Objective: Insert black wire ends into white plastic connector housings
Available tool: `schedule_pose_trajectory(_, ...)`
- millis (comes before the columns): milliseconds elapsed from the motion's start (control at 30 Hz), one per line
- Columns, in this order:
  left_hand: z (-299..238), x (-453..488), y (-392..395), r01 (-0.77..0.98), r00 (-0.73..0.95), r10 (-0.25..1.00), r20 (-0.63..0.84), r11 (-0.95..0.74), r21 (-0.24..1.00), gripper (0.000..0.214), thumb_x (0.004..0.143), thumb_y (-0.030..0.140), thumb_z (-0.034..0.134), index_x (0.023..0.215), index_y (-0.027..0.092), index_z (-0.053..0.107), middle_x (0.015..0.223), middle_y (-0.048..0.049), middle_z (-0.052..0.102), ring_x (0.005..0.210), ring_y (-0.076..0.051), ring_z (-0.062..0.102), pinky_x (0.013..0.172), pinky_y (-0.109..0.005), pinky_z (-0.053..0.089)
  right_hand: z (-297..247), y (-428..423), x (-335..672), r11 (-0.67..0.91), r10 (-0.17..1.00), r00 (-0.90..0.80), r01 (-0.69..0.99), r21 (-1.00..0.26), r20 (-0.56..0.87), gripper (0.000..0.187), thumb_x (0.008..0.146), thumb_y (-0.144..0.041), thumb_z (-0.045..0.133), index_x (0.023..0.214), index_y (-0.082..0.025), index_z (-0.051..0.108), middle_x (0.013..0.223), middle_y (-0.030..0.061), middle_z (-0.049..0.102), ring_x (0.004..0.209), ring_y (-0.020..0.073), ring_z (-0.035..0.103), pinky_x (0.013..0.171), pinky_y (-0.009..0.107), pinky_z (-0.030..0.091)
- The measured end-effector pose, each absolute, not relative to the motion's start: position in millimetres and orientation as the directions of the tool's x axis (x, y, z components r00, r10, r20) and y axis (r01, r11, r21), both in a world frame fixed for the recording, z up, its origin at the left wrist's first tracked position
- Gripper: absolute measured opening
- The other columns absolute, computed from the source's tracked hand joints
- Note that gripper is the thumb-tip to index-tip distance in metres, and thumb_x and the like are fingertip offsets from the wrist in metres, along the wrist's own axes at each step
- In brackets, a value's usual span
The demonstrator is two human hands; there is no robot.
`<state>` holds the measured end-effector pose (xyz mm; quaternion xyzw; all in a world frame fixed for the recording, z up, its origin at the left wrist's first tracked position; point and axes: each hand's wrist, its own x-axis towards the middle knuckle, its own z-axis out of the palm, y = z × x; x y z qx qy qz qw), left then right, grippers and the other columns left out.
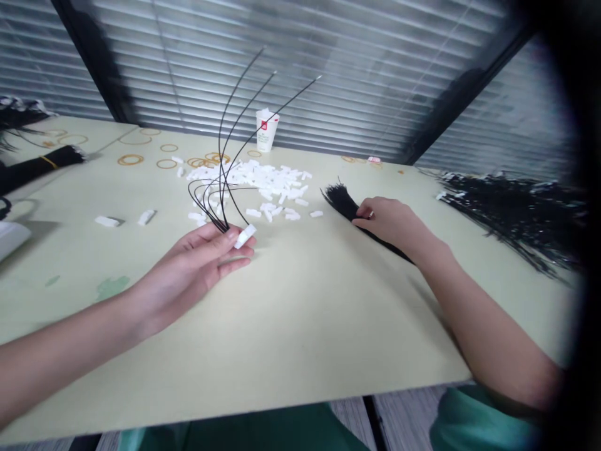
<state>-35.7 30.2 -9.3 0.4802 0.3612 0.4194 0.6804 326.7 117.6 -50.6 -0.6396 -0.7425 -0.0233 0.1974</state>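
Observation:
Between the thumb and fingers of my left hand [206, 254] is a white plastic connector housing [245, 236]. Several thin black wires [222, 150] rise from the same grip; some stand up with bare metal tips, others curl back in loops. One wire runs down to the housing. My right hand [394, 222] rests on a bundle of loose black wires [342, 199] lying on the table, thumb and forefinger pinched together at its upper side. Whether a single wire sits in that pinch is too small to make out.
A pile of white connector housings [267, 178] lies mid-table, with rubber bands [130, 160] and a paper cup [266, 133] behind. Wired connectors [511, 207] are heaped at right. A banded black wire bundle [42, 166] lies at left. Window blinds [300, 75] border the table's far side.

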Motion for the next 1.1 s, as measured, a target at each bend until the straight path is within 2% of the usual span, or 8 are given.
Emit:
schedule_pose_trajectory(267, -12, -36, 28, -0.197, 0.413, 0.905, -0.107, 0.204, 0.959, 0.011, 0.086, 0.025, 0.056, 0.083, 0.016, 0.063, 0.086, -0.0001, 0.062, 0.088, -0.011, 0.060, 0.091, -0.024, 0.048, -46, 112, 316, 0.132, 0.940, -0.046, 0.963, -0.236, 0.339, 0.013, 0.071, -0.028, 0.059, 0.062, -0.020, 0.057, 0.063, 0.0030, 0.060, 0.058, 0.0148, 0.047, 0.054, 0.027, 0.031)
schedule_pose_trajectory(533, -12, -35, 28, -0.136, 0.405, 0.909, -0.099, 0.167, 0.977, 0.011, 0.084, 0.027, 0.059, 0.077, 0.018, 0.063, 0.082, 0.0026, 0.062, 0.088, -0.011, 0.060, 0.093, -0.028, 0.045, -12, 92, 304, 0.184, 0.769, 0.126, 0.895, -0.406, 0.627, 0.006, 0.084, -0.027, 0.049, 0.086, -0.021, 0.051, 0.067, 0.0002, 0.062, 0.050, 0.0076, 0.044, 0.058, 0.026, 0.033)
schedule_pose_trajectory(633, -10, -34, 27, 0.180, 0.357, 0.929, -0.097, 0.034, 0.983, 0.015, 0.078, 0.034, 0.065, 0.075, 0.019, 0.064, 0.081, 0.0017, 0.064, 0.085, -0.014, 0.060, 0.084, -0.028, 0.046, 4, 79, 293, 0.541, 0.604, 0.211, 0.599, -0.590, 0.769, 0.015, 0.082, -0.024, 0.053, 0.096, -0.025, 0.049, 0.052, -0.0054, 0.053, 0.044, 0.0076, 0.044, 0.050, 0.026, 0.030)
schedule_pose_trajectory(733, -9, -31, 25, 0.523, 0.393, 0.919, -0.036, -0.191, 0.831, 0.020, 0.075, 0.039, 0.065, 0.076, 0.019, 0.066, 0.085, -0.0018, 0.066, 0.083, -0.019, 0.060, 0.075, -0.031, 0.046, 15, 67, 285, 0.768, 0.555, 0.289, 0.183, -0.614, 0.780, 0.014, 0.083, -0.021, 0.050, 0.096, -0.025, 0.054, 0.057, -0.0042, 0.055, 0.045, 0.0076, 0.047, 0.044, 0.026, 0.026)
schedule_pose_trajectory(833, -10, -28, 23, 0.613, 0.506, 0.858, 0.090, -0.431, 0.663, 0.019, 0.078, 0.036, 0.060, 0.073, 0.019, 0.066, 0.080, -0.0022, 0.064, 0.084, -0.020, 0.058, 0.076, -0.033, 0.046, 21, 62, 284, 0.707, 0.704, 0.241, -0.152, -0.690, 0.668, 0.030, 0.083, -0.007, 0.039, 0.092, -0.020, 0.064, 0.095, 0.0020, 0.063, 0.067, 0.0060, 0.057, 0.057, 0.021, 0.039)
schedule_pose_trajectory(933, -12, -26, 22, 0.639, 0.555, 0.819, 0.141, -0.529, 0.558, 0.019, 0.080, 0.032, 0.058, 0.070, 0.018, 0.065, 0.073, -0.0024, 0.062, 0.082, -0.020, 0.057, 0.074, -0.033, 0.046, 21, 61, 280, 0.565, 0.822, 0.163, -0.349, -0.747, 0.546, 0.040, 0.081, 0.004, 0.041, 0.095, -0.024, 0.065, 0.122, -0.0031, 0.051, 0.098, 0.0041, 0.053, 0.082, 0.015, 0.041)
schedule_pose_trajectory(1000, -12, -25, 21, 0.647, 0.569, 0.809, 0.151, -0.553, 0.524, 0.019, 0.081, 0.031, 0.057, 0.070, 0.018, 0.065, 0.071, -0.0026, 0.061, 0.080, -0.020, 0.057, 0.073, -0.033, 0.046, 18, 59, 272, 0.479, 0.874, 0.141, -0.410, -0.776, 0.465, 0.028, 0.086, -0.006, 0.046, 0.089, -0.025, 0.065, 0.114, -0.0038, 0.054, 0.089, 0.0020, 0.054, 0.078, 0.013, 0.043)
schedule_pose_trajectory(1100, -12, -25, 20, 0.649, 0.581, 0.799, 0.158, -0.572, 0.502, 0.019, 0.081, 0.029, 0.056, 0.069, 0.018, 0.064, 0.071, -0.0029, 0.060, 0.081, -0.020, 0.057, 0.074, -0.034, 0.046, 12, 48, 252, 0.346, 0.924, 0.039, -0.508, -0.789, 0.380, 0.018, 0.090, -0.026, 0.047, 0.083, -0.023, 0.064, 0.074, -0.0031, 0.053, 0.058, 0.0012, 0.046, 0.055, 0.012, 0.042)
